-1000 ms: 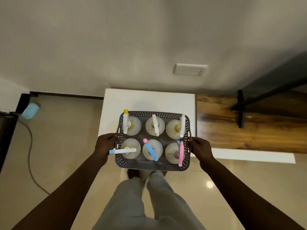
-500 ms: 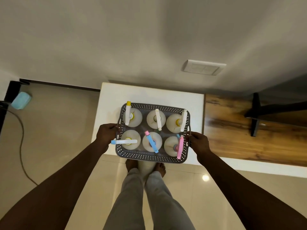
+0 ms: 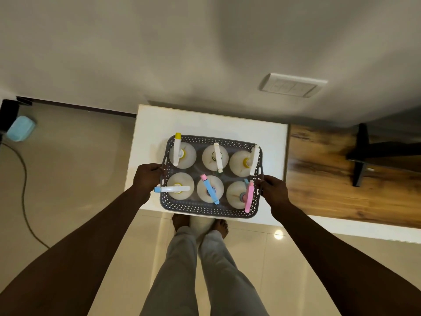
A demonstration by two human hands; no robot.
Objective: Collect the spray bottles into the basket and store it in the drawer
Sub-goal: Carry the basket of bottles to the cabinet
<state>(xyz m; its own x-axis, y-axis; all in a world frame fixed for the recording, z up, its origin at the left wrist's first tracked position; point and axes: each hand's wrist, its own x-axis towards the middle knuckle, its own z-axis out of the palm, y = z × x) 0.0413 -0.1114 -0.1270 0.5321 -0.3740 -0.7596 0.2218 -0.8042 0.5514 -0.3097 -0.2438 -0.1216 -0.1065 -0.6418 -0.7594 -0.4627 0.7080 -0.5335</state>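
White worktop against wall, tiled floor. Basket, long axis left-right, six bottles upright; left hand, right hand clamped on its handles.

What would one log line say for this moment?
stage: carrying | basket: six bottles upright | left hand: grip on left handle | right hand: grip on right handle | drawer: not seen

- Six spray bottles stand in the basket, two rows of three.
- Basket sits over the bench; hands flank it.
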